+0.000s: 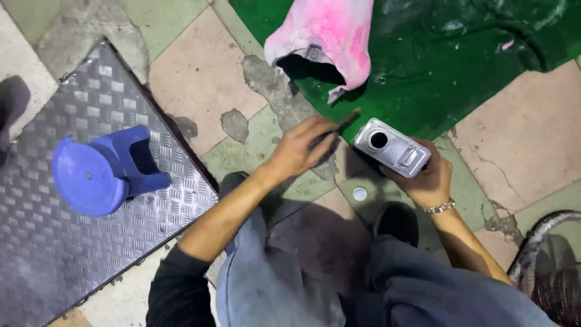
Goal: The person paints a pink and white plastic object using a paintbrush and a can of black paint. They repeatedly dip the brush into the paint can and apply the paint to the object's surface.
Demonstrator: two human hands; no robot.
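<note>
Metal can [392, 147] gripped by right hand [431, 178] | left hand [299, 148] pinching dark stick [339, 126]

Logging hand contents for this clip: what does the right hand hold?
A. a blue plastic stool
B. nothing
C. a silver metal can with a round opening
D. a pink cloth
C: the right hand grips the silver metal can, its round opening facing up.
</note>
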